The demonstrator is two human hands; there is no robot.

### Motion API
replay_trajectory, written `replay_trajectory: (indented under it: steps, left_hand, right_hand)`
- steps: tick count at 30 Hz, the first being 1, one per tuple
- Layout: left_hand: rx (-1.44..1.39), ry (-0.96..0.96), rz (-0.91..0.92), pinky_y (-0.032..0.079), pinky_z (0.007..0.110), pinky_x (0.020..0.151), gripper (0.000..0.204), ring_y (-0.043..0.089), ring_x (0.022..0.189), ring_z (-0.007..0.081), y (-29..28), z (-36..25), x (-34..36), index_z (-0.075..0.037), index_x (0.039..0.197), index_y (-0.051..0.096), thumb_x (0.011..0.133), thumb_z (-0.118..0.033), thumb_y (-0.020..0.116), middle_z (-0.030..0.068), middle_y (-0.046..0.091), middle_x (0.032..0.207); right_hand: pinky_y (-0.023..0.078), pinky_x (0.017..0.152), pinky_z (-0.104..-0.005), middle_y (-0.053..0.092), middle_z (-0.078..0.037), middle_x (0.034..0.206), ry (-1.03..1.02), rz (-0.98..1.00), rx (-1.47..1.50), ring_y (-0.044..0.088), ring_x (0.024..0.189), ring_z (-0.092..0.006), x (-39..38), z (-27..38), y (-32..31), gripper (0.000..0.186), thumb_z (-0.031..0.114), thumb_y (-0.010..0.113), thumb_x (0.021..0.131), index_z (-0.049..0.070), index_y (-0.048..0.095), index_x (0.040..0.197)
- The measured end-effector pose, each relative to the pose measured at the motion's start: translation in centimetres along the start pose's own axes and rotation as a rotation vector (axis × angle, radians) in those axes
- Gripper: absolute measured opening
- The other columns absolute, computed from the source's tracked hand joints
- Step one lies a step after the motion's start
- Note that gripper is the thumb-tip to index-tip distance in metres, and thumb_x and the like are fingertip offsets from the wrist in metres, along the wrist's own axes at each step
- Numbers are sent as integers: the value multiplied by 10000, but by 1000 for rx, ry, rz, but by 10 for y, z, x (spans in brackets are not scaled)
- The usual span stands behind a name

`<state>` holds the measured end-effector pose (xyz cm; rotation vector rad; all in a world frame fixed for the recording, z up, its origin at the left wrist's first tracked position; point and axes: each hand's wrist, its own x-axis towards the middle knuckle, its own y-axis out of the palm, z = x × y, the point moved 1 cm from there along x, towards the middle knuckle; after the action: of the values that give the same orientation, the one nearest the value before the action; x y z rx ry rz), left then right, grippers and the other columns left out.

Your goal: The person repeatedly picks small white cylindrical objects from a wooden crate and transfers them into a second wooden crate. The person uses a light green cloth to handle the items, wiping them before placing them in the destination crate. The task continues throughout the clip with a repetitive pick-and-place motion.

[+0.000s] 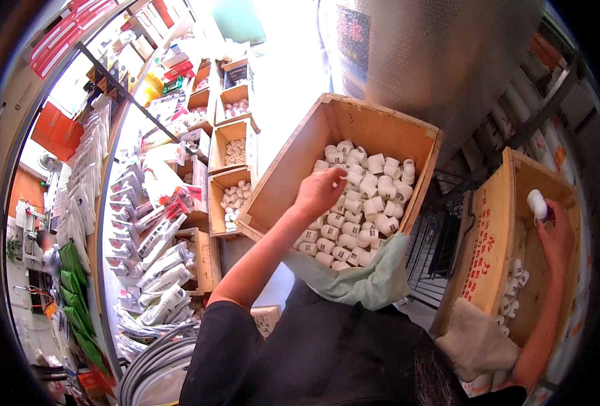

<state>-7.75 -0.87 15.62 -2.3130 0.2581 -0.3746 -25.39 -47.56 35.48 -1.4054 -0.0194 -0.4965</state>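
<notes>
A wooden box [283,166] in front of me holds many white plastic pipe elbows [351,215], with a pale green cloth [374,284] over its near edge. Over the left part of this pile is my left hand [321,192], its fingers curled together; what they hold, if anything, is hidden. At the far right, my right hand [557,233] grips a single white pipe elbow [537,204] between thumb and fingers. That hand is over a second wooden box [493,223], where a few more white elbows [513,291] lie at the near end.
A beige cloth [479,338] hangs on the second box's near edge. Between the two boxes stands a black wire rack [435,254]. Smaller wooden bins [229,170] of white fittings line the left, beside bagged goods [168,284] and coiled grey hose [154,358].
</notes>
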Motion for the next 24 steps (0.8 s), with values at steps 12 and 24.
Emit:
replay_trajectory:
  steps: [12,24]
  left_hand:
    - [-1069,252,613,523,249,735,355,616,851,81,16,-196,-29,-18,1242,567,988,-263,603,34,654,967]
    - [-1499,-172,797,549,258,663,376,649,780,105,38,-220,-38,-25,1141,578,981,-364,596,38,644,961]
  right_hand:
    - [499,881,-430,620,-124,1124,-699,-121,47,608,1031,-325,-47,123,-25,546,-30,754,668,67,593,1181]
    - [538,808,-405,615,-78,1102,-978,-199,-107,604,979,-277,-63,130,-16,371,55,719,748,70,645,1112]
